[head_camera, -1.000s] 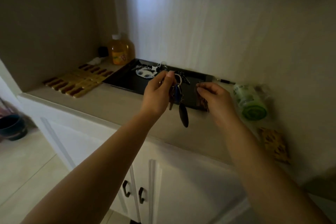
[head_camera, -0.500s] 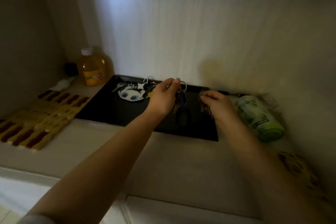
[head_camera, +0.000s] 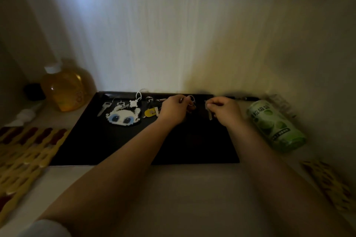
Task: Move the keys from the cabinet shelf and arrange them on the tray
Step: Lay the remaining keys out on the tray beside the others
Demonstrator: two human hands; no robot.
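A black tray (head_camera: 107, 140) lies on the shelf against the back wall. Along its far edge rest a silver key (head_camera: 104, 107), a white pixel-bead face keychain (head_camera: 123, 117) and a yellow-tagged key (head_camera: 151, 112). My left hand (head_camera: 173, 110) is over the tray's far middle, pinching the ring of a dark key bunch (head_camera: 191, 103) that hangs low at the tray surface. Just to its right, my right hand (head_camera: 224, 110) holds a small silver key (head_camera: 209, 112) down against the tray.
A bottle of yellow liquid (head_camera: 64, 88) stands left of the tray. A yellow and dark red slatted mat (head_camera: 23, 152) lies at the left. A green cylindrical roll (head_camera: 275, 125) lies on its side right of the tray, and a patterned piece (head_camera: 327, 181) sits nearer.
Both hands moved forward and down from above the shelf's front edge to the tray's far side, carrying the key bunch and the small key. The camera came closer to the shelf.
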